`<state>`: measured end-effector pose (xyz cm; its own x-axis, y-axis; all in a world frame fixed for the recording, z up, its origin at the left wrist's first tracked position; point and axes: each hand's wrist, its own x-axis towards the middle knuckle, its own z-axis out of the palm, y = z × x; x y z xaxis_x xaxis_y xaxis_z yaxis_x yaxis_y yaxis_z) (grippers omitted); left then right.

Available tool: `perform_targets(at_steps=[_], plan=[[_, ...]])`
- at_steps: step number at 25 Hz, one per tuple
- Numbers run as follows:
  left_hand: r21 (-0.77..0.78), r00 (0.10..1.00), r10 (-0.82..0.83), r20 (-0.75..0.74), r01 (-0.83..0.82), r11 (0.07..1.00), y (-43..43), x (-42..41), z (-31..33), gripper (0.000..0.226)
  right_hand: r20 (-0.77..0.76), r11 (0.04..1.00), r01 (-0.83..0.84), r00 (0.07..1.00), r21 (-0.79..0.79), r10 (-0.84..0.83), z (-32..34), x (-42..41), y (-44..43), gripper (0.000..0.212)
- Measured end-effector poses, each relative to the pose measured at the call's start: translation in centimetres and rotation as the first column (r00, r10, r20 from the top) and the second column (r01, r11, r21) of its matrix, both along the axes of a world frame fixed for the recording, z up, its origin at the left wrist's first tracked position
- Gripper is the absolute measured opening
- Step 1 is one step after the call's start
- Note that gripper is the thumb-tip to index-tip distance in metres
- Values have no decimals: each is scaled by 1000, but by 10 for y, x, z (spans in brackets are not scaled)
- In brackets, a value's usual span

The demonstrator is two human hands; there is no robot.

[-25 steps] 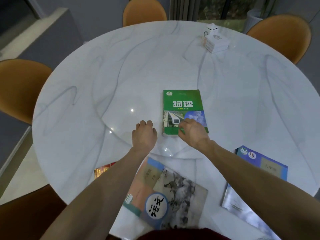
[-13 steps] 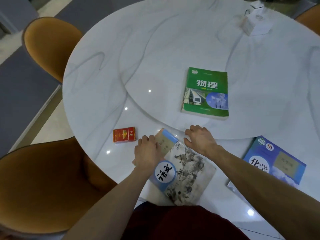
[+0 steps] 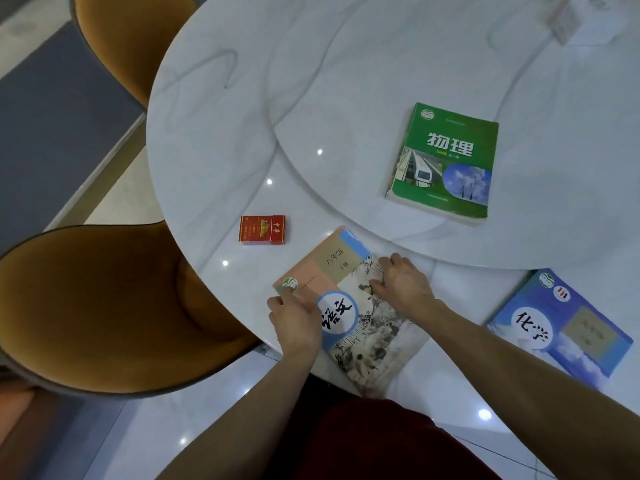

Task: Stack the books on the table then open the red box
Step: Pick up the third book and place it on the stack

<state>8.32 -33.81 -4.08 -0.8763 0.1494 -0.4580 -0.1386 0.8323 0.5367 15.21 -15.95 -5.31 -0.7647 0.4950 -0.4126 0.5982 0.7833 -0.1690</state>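
A book with an ink-painting cover [image 3: 349, 306] lies at the table's near edge, partly overhanging it. My left hand [image 3: 296, 318] rests on its left side and my right hand [image 3: 403, 284] presses on its right side, fingers curled at the edges. A green book [image 3: 446, 161] lies flat on the raised inner disc, apart from both hands. A blue book [image 3: 561, 327] lies at the near right edge. The small red box [image 3: 262, 229], closed, sits left of the painted book.
The round white marble table [image 3: 346, 81] has a raised central turntable. Orange chairs stand at the left [image 3: 104, 306] and far left [image 3: 131, 39]. A white tissue box [image 3: 571, 19] sits at the far right.
Both hands drew back from the green book to the painted book at the near edge. My view swung left and down, bringing the red box into sight.
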Motion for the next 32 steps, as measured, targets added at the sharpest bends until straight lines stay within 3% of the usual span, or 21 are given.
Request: perform_targets(at_steps=[3,6,9,11,15,19,22,26,28,32], plan=[[108,969,227,93,-236,966,5,4,-4,48,1,992,113,994,-61,-113,-2,-3,1,46],[147,860,445,249,-488,860,5,1,-9,47,30,950,258,966,-174,-256,-3,-11,6,52],[164,810,497,311,-561,812,2,-1,-13,22,68,907,347,938,-237,-341,-5,-16,10,55],[204,798,478,367,-570,796,3,4,-14,10,70,897,362,932,-252,-356,-6,-17,12,55],[385,813,370,450,-550,741,7,17,-5,17,35,880,374,924,-293,-381,-8,-14,12,50],[538,867,290,406,-483,690,2,13,8,25,0,820,392,902,-418,-431,-4,-10,14,22],[604,882,219,417,-450,658,2,2,19,28,4,679,407,859,-611,-512,1,-7,16,19],[647,891,151,429,-420,637,4,-20,36,27,84,351,400,752,-847,-654,17,-2,26,16],[653,906,134,401,-385,652,8,-35,43,24,92,302,373,749,-877,-656,26,-2,33,9],[659,932,76,355,-307,687,32,-65,57,18,7,322,351,686,-879,-728,46,-3,49,19]])
